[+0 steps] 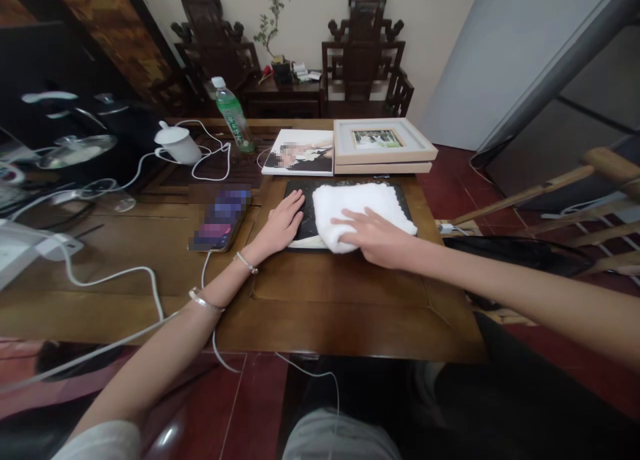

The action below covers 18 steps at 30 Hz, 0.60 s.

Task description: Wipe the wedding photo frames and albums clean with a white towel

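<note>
My left hand point(286, 225) lies flat with fingers stretched out on the left edge of a flat black panel point(300, 213) on the table. A folded white towel point(365, 200) covers most of the panel's right part. My right hand point(370, 237) grips the towel at its near edge, fingers pressed into the top of it; its thumb is hard to make out. A pale strip point(307, 243) shows along the panel's near edge. Bracelets circle my left wrist and forearm.
Behind the panel lie a photo book point(305, 160) and stacked framed pictures point(385, 150). A phone point(223, 217) with a cable is left of my left hand. Further left are a green bottle point(234, 117), a white lidded cup point(177, 144), a pot point(77, 160) and tangled white cables.
</note>
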Available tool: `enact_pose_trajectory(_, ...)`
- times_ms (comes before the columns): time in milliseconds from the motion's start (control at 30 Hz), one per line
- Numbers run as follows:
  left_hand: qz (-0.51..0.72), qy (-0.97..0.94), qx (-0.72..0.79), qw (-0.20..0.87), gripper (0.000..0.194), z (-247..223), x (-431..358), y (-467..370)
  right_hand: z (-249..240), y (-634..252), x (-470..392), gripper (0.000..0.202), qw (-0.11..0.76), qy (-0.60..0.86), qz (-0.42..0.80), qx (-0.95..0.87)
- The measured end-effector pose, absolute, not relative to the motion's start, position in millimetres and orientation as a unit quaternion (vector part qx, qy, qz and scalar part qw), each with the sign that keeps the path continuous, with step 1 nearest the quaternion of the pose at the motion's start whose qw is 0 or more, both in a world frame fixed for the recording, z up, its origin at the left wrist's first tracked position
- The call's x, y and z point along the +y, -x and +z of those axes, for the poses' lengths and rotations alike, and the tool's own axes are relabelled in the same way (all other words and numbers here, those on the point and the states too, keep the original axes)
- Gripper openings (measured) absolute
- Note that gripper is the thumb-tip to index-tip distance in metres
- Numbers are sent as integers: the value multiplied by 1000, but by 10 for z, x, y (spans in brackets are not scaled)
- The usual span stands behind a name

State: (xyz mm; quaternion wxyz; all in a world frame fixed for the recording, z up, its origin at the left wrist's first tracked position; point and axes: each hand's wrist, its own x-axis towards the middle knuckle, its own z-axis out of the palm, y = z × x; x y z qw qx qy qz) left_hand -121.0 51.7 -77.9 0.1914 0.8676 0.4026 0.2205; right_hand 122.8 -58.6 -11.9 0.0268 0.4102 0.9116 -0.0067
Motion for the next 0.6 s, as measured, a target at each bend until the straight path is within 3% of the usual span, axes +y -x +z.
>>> enact_pose_trajectory(300, 294, -848, 381, 223, 60, -772, 523, 1208, -84, -805, -83, 63, 32, -501, 4, 865)
enact_pose_trajectory(600, 422, -787, 373, 253, 69, -657, 468, 1230, -68, -510, -362, 57, 28, -325, -23, 945)
